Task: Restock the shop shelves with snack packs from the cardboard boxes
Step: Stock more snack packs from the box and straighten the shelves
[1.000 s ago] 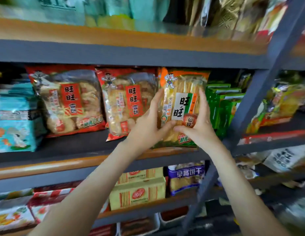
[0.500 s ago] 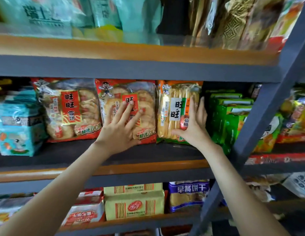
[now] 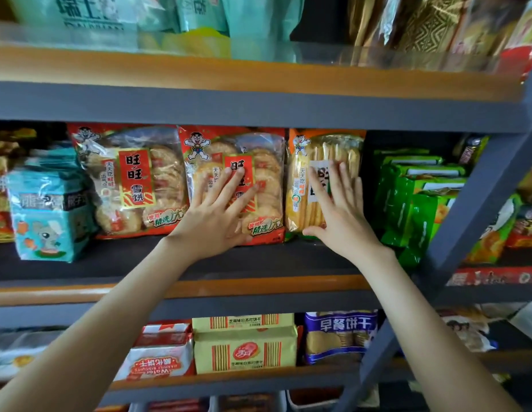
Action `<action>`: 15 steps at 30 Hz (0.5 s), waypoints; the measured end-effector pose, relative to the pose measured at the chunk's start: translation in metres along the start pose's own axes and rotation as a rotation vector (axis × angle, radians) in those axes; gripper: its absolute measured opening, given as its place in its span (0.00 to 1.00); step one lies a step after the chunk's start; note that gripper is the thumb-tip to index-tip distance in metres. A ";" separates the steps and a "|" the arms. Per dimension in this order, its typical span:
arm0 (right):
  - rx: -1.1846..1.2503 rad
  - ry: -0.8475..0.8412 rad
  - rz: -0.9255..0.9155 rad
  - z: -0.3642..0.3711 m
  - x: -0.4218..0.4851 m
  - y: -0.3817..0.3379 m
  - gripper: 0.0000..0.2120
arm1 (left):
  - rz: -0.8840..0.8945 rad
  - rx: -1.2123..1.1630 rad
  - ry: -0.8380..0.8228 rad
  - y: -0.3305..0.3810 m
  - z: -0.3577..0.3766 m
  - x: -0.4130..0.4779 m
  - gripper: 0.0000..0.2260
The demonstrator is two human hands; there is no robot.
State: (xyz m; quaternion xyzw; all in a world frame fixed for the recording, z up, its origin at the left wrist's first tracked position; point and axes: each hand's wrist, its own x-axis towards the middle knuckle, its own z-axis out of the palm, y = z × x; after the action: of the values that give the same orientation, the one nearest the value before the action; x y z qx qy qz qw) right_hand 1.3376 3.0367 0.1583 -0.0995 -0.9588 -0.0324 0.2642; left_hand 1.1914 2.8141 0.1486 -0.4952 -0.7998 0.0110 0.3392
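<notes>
Two flat hands: our left hand (image 3: 217, 221) presses the red cracker pack (image 3: 258, 185), right hand (image 3: 342, 215) the orange pack (image 3: 300, 197), fingers spread.

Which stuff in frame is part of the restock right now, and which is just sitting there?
In play:
left hand, flat on the red cracker pack
right hand, flat on the orange cracker pack
middle shelf

Just there:
left red pack
teal pack
green packs
yellow packs below
</notes>
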 end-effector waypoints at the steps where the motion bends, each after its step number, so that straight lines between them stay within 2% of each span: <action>1: 0.022 0.045 -0.017 -0.001 -0.005 -0.009 0.53 | -0.035 -0.068 0.002 0.002 -0.005 -0.003 0.36; 4: 0.212 0.175 -0.072 -0.006 -0.022 -0.055 0.40 | -0.171 -0.273 0.102 0.014 -0.021 -0.023 0.22; 6: 0.372 0.181 -0.158 -0.007 -0.033 -0.096 0.31 | -0.235 -0.350 0.189 0.025 -0.029 -0.049 0.14; 9: 0.595 0.149 -0.302 0.002 -0.048 -0.157 0.20 | -0.350 -0.524 0.227 0.035 -0.040 -0.104 0.12; 11: 0.777 0.107 -0.340 0.016 -0.059 -0.197 0.17 | -0.485 -0.650 0.230 0.034 -0.047 -0.144 0.13; 15: 1.018 0.074 -0.432 0.047 -0.077 -0.281 0.14 | -0.714 -0.651 0.266 0.012 -0.062 -0.228 0.12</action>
State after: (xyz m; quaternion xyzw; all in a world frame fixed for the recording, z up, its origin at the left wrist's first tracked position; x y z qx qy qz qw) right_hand 1.3208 2.7541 0.0759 0.2408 -0.8421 0.3781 0.2999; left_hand 1.2988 2.6185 0.0707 -0.2676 -0.8312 -0.4191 0.2486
